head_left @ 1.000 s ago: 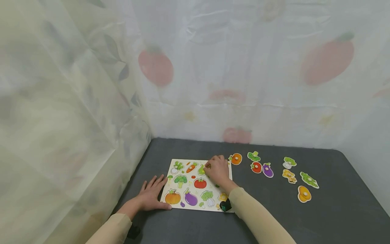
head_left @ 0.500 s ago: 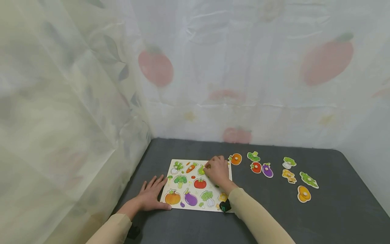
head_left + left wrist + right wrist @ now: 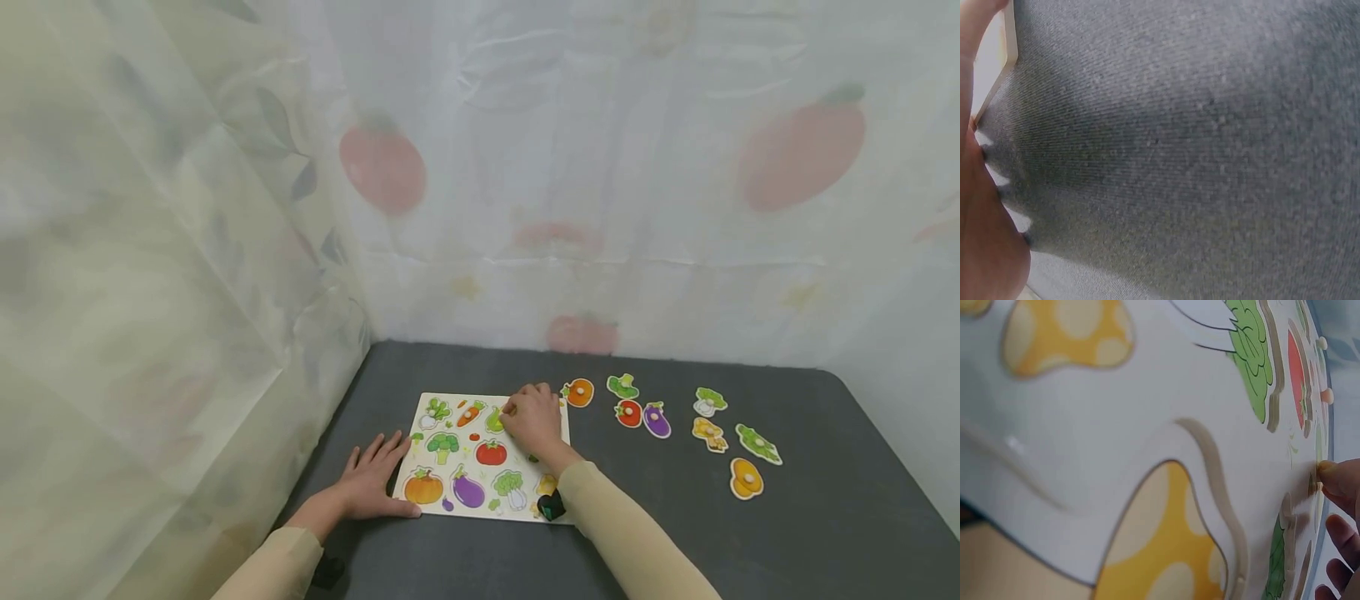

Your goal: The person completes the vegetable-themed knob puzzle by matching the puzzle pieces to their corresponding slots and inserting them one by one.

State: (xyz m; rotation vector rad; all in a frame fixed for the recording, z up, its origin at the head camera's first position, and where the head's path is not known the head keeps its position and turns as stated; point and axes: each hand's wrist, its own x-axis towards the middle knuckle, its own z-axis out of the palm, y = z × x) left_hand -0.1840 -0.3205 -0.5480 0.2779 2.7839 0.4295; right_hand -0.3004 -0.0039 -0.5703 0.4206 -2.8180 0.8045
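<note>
Your left hand (image 3: 372,482) lies spread by the white puzzle board (image 3: 486,477), its thumb on the near left corner. Your right hand (image 3: 534,418), well apart from it, seems to pinch the green pear-shaped piece (image 3: 494,419), but your fingers hide part of it. That piece is in the far row, beside the carrot (image 3: 471,414). Eight loose pieces (image 3: 709,434) lie on the dark table (image 3: 810,525) to the right

Sleeves (image 3: 630,533) flank passable table (image 3: 450,558) in front of the board (image 3: 467,457).

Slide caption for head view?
Left hand touching white rectangular puzzle board, right hand pinching green gourd-shaped piece, colourful vegetable pieces lying loose on dark grey table.
</note>
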